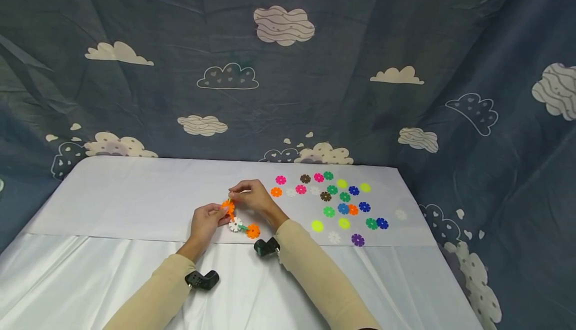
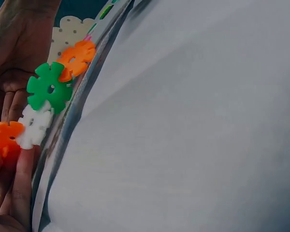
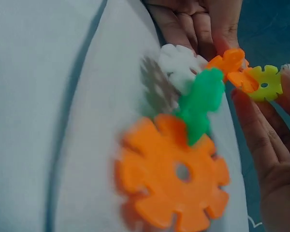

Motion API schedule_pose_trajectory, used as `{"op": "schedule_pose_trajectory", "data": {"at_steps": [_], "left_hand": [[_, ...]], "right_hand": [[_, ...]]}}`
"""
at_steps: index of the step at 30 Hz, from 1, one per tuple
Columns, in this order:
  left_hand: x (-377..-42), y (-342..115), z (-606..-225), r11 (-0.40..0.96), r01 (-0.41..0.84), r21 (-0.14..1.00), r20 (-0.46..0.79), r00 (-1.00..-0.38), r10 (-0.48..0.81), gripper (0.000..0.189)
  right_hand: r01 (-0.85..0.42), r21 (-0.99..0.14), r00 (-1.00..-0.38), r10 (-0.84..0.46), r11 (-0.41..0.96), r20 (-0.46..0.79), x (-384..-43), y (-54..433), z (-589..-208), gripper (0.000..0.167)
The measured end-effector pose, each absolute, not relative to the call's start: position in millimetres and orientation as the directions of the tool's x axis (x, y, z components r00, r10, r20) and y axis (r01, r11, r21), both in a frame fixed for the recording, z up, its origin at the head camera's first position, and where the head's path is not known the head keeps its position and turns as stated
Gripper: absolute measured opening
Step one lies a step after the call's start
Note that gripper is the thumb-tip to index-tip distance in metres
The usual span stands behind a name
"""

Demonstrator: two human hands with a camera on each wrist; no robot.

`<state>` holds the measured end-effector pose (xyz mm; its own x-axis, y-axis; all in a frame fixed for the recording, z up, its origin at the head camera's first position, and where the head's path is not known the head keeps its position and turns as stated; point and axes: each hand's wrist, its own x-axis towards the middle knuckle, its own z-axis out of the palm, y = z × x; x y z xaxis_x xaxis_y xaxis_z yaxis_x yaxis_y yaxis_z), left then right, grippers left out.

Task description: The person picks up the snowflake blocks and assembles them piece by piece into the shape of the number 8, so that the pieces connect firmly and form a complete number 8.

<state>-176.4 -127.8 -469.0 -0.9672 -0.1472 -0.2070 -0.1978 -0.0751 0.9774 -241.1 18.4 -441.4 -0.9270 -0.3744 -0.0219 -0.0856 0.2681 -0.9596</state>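
A chain of notched plastic snowflake discs hangs between my hands above the white cloth. It runs from a large orange disc (image 3: 154,179) at the free end through a green disc (image 2: 43,82) and a white disc (image 2: 35,126) to more orange pieces (image 1: 228,207). At the upper end sits a yellow disc (image 3: 273,79), joined to the orange. My left hand (image 1: 205,226) pinches the upper orange disc between thumb and fingers. With its fingertips my right hand (image 1: 257,199) pinches the yellow disc. In the left wrist view the yellow disc is hidden.
Loose discs lie scattered to the right on the white cloth (image 1: 135,200), among them a pink disc (image 1: 281,180), a purple disc (image 1: 357,240) and a blue disc (image 1: 382,223). A dark cloud-print curtain (image 1: 315,100) hangs behind the table.
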Motion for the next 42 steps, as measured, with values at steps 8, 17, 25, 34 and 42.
{"op": "schedule_pose_trajectory", "data": {"at_steps": [8, 17, 25, 34, 42], "left_hand": [[-176.2, -127.3, -472.4, -0.115, -0.193, 0.975, -0.205, -0.972, -0.112, 0.010], [-174.0, -134.2, -473.3, -0.137, -0.261, 0.955, -0.255, -0.965, 0.063, 0.037], [-175.3, -132.7, -467.2, -0.126, -0.250, 0.960, -0.232, -0.962, 0.141, 0.043], [-177.9, -130.8, -465.0, -0.096, -0.297, 0.950, -0.288, -0.953, 0.096, 0.042], [-179.2, -128.6, -462.2, -0.189, -0.349, 0.918, -0.332, -0.936, 0.118, 0.042]], "right_hand": [[-0.058, -0.964, -0.921, -0.386, 0.258, -0.048, -236.6, 21.0, -444.1, 0.023], [-0.091, -0.958, -0.883, -0.467, 0.271, -0.048, -240.4, 25.8, -447.4, 0.020], [-0.116, -0.920, -0.870, -0.486, 0.374, -0.087, -242.8, 26.9, -440.7, 0.013], [-0.129, -0.933, -0.874, -0.482, 0.336, -0.053, -248.9, 39.9, -440.3, 0.025], [-0.133, -0.822, -0.975, -0.224, 0.554, 0.007, -259.7, 83.4, -448.5, 0.012]]}}
